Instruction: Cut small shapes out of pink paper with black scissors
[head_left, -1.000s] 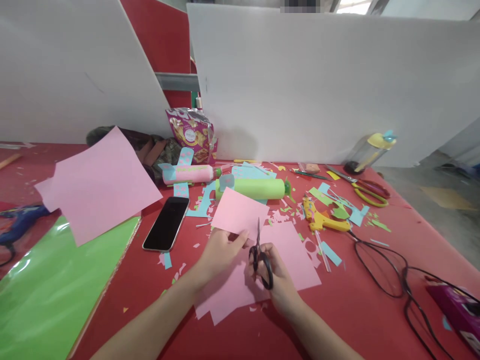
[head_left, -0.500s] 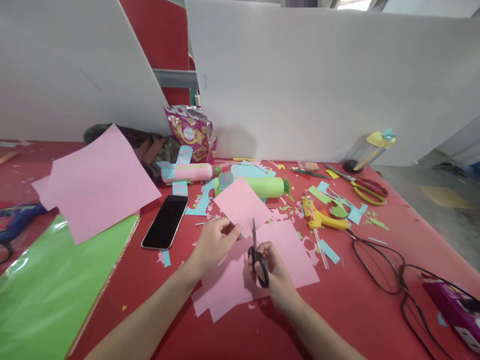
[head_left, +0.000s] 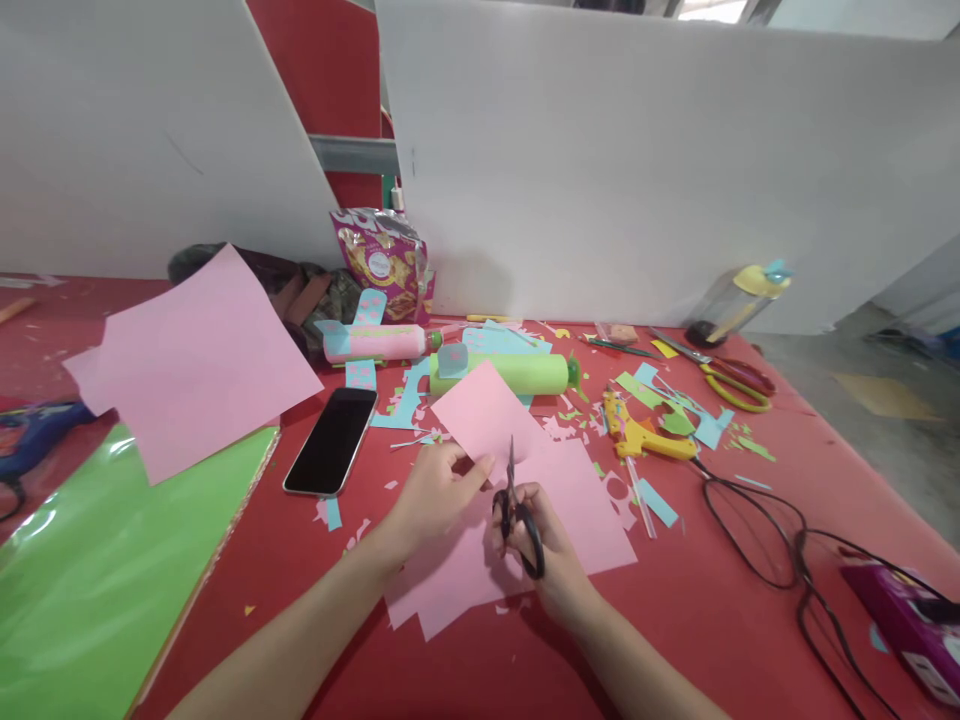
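My left hand [head_left: 442, 492] pinches the lower corner of a small pink paper piece [head_left: 486, 412], held tilted above the table. My right hand [head_left: 541, 540] grips black-handled scissors [head_left: 517, 515], their blades pointing up and away from me at the right part of that piece. Whether the blades bite into the paper I cannot tell. Below both hands lies a larger pink sheet [head_left: 585, 510] with a jagged front edge. Just beyond the held paper rests a green paper-wrapped bottle [head_left: 536, 374], partly hidden by it. A pink wrapped bottle [head_left: 386, 343] with blue fins lies farther left.
Left of my hands are a phone [head_left: 331, 442], a big pink sheet [head_left: 202, 370] and a green pack [head_left: 127, 590]. To the right lie a yellow glue gun [head_left: 649, 438] with its cord, larger scissors [head_left: 731, 385], a clear bottle [head_left: 742, 305] and paper scraps. White boards stand behind.
The held pink piece and my left hand have shifted slightly right and toward me. The scissors' handles have opened a little wider in my right hand.
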